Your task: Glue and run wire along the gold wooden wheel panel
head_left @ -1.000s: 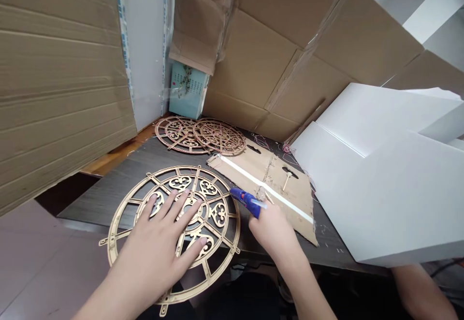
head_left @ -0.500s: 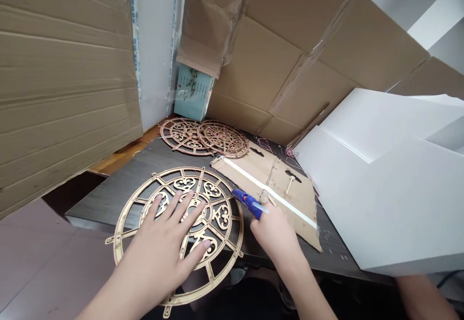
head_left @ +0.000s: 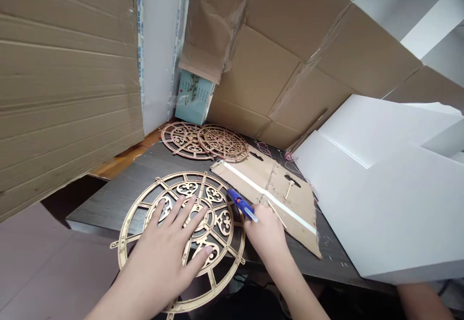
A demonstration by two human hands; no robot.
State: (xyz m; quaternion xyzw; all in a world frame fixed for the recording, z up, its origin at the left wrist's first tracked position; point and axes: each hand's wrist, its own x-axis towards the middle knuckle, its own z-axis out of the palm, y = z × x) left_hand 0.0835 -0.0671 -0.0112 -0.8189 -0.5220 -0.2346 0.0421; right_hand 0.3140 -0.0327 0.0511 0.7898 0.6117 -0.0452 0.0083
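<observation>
My left hand lies flat with fingers spread on a round openwork wooden panel with scroll cut-outs. The panel rests on the dark table, and its near part juts past the table's front edge. My right hand is closed around a blue hot glue gun with a translucent stick at its back. The gun's front end is over the panel's right rim; whether it touches cannot be told. Its handle is hidden in my fist.
Two more round panels overlap at the back. A cardboard sheet with a white stripe and thin wooden sticks lies right. Pink thread lies behind it. A white box and cardboard walls enclose the table.
My right hand has shifted slightly left with the glue gun, bringing its front further over the rim. The left hand stays flat on the panel. The camera view has shifted a little.
</observation>
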